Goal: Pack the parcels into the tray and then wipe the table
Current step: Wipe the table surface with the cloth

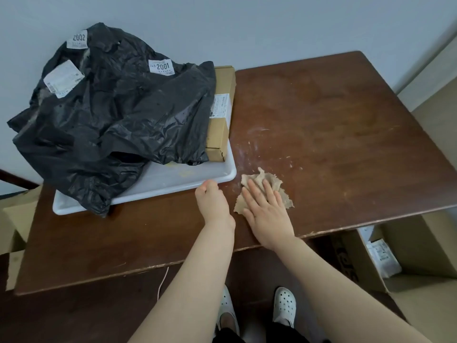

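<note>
One wide-angle head camera is looking forward and steeply down, sitting close above the left hand and right hand; the surface is spreading beyond them, shoes showing below.

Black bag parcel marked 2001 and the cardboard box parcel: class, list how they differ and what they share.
The black bag parcel is crumpled plastic; the cardboard box parcel is brown and straight-edged. The bag lies on top; the box is partly hidden beneath it. Both carry white labels and rest in the tray.
</note>
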